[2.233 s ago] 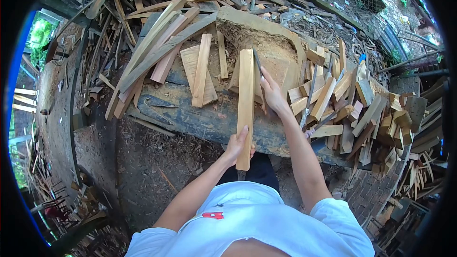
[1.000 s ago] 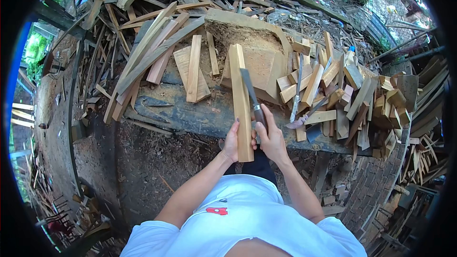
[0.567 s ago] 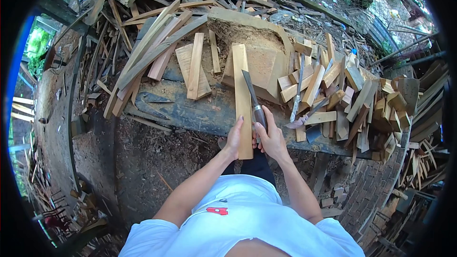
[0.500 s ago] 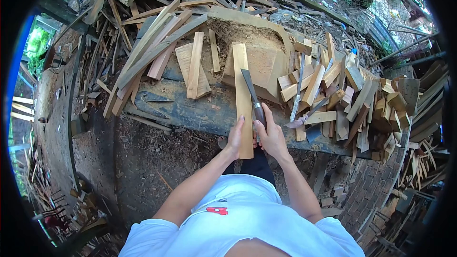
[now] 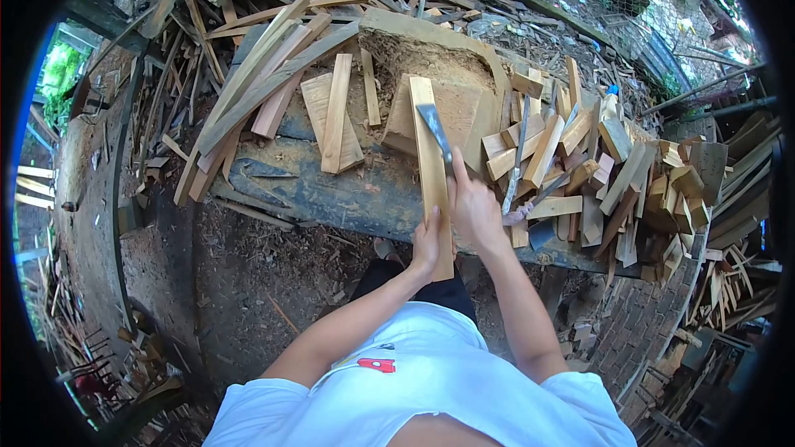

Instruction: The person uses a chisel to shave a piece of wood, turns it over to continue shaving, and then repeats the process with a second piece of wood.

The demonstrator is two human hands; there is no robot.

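Observation:
A long, pale wooden strip [image 5: 431, 174] stands lengthwise in front of me, its far end against a wooden block [image 5: 460, 108]. My left hand [image 5: 427, 244] is wrapped round the strip near its lower end. A blade tool [image 5: 433, 124] with a dark, flat blade lies over the strip's upper part. My right hand [image 5: 476, 203] grips its handle, which is mostly hidden by the fingers, just right of the strip.
A worn bench [image 5: 331, 190] runs across the middle. Loose wood pieces [image 5: 542, 149] are heaped at right, with a cloth-wrapped tool [image 5: 517, 215] among them. Long planks [image 5: 273, 87] lean at left. A blue-topped object [image 5: 613, 89] sits behind the heap.
The blade and my right hand have moved up, and the blade now overlaps the strip. The strip's lower end and my left hand have shifted right.

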